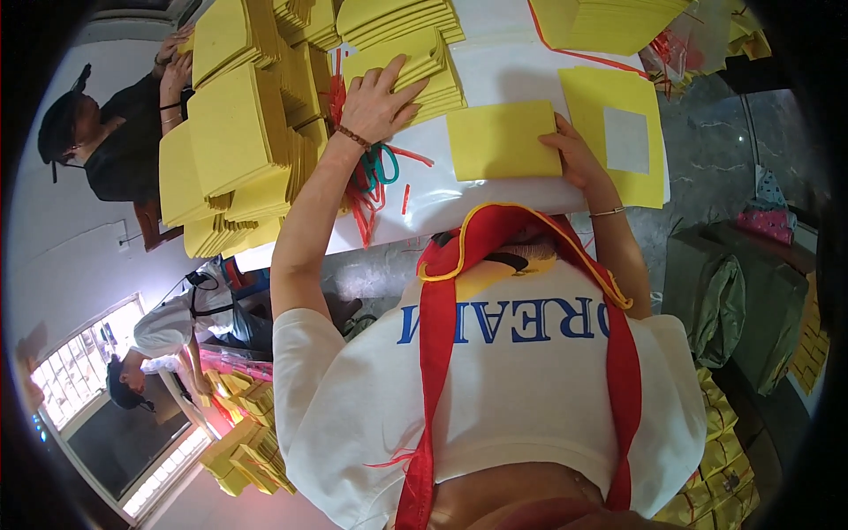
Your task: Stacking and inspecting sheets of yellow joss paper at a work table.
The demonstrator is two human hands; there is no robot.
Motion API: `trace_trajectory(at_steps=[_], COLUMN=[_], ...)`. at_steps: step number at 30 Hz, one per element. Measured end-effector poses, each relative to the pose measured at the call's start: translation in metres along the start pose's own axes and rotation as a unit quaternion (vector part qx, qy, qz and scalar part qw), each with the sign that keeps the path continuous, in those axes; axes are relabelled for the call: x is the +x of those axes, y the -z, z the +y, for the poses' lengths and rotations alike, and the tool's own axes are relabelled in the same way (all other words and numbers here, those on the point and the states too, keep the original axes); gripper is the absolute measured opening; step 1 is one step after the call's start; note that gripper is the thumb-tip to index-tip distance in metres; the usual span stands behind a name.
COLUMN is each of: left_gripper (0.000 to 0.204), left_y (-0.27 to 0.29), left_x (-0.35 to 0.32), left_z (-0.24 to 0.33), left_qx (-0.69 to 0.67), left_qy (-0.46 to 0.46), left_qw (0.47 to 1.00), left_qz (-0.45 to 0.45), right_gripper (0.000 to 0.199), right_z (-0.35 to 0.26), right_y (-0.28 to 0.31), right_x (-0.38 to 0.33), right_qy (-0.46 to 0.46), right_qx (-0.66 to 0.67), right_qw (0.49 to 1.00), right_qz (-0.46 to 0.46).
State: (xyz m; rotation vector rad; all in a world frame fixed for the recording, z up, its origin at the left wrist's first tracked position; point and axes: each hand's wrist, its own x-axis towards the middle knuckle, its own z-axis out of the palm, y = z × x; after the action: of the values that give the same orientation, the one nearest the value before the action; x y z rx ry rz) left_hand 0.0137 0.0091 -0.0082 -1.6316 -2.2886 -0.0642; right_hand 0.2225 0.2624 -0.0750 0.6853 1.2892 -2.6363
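Left hand: the left hand [378, 99] lies flat, fingers spread, palm down on a stack of yellow paper sheets [422, 72] in the upper middle of the frame; it presses on the pile and grips nothing. A beaded bracelet [352, 136] circles the wrist.
Right hand: the right hand [574, 155] rests right of centre, fingers loosely open, fingertips on the right edge of a single folded yellow sheet [502, 140]; whether it pinches the edge or only touches it cannot be told. A thin bangle [608, 212] sits on the forearm.
Folded yellow sheet: lies flat on the white table [495, 79], between the two hands, just right of the stack.
Beside the left wrist: green-handled scissors [380, 166] among red strings [362, 208] on the table edge.
Right of the right hand: a larger yellow sheet with a pale square patch [625, 140], flat on the table.
Left part of frame: tall leaning piles of yellow sheets [231, 141].
Upper left: another person in a dark top [124, 132], hands at the piles.
Lower left: a second person in a white shirt [163, 327], bent over more yellow stacks [247, 442].
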Motion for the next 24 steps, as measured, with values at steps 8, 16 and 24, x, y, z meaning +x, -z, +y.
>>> trace_trajectory(at_steps=[8, 16, 24], left_gripper=[0.04, 0.053, 0.053], left_y=[-0.008, -0.006, -0.013], left_x=[-0.002, -0.001, -0.005], left_z=[-0.003, 0.0, -0.002], left_qx=[0.0, 0.015, 0.056], left_qy=[-0.02, 0.003, -0.035], left_qw=[1.0, 1.0, 0.998], left_qz=[0.006, -0.003, -0.01], right_gripper=[0.051, 0.05, 0.048], right_z=[0.002, -0.001, 0.0], right_y=[0.004, 0.001, 0.002], right_x=[0.0, -0.002, -0.001], right_qy=[0.011, 0.002, 0.015], right_qx=[0.013, -0.008, 0.001], right_qw=[1.0, 1.0, 1.0], right_qz=[-0.022, -0.008, -0.016])
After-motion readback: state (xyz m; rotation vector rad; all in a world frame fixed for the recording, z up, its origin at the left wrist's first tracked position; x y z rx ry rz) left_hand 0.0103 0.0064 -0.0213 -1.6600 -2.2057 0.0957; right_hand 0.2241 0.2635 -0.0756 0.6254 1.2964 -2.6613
